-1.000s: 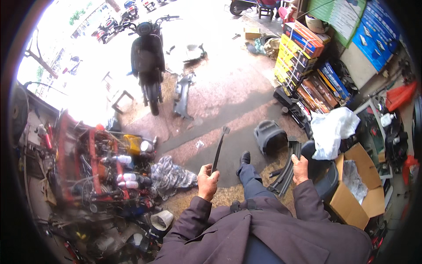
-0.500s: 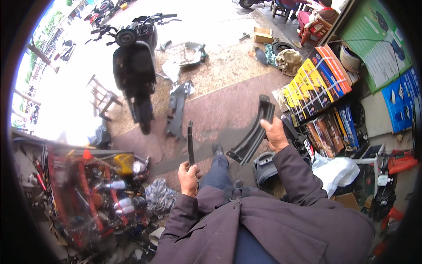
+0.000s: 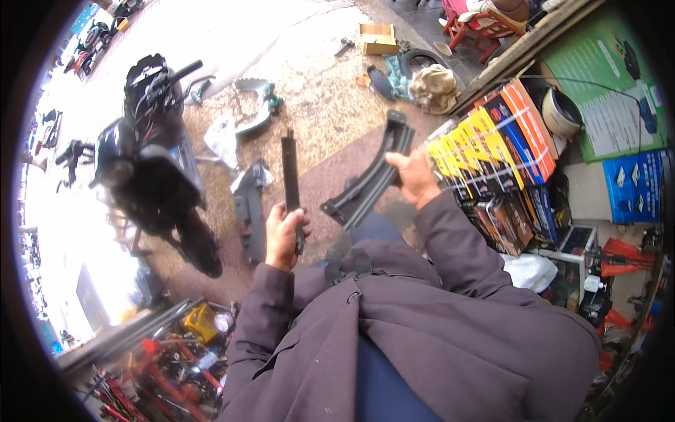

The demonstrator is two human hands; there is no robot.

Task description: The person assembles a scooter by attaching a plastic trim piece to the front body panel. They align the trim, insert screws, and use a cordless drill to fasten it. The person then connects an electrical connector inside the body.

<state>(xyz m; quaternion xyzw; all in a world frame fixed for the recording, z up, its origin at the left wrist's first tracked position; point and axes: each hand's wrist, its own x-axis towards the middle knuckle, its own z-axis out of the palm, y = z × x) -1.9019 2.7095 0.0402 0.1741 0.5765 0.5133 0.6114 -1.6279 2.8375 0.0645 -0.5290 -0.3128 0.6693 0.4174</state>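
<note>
Right of the scooter, the left hand wraps a black bar's lower end; farther right, the right hand clasps a curved panel's edge. Held at 1 end, the bar could tip if that grip loosens.

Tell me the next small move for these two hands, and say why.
I'd probably ease both hands slightly left: the left hand holds a strip, the right hand a curved part, and the scooter stands ahead to the left. Perhaps keep clear of the grey panel lying to its right.
</note>
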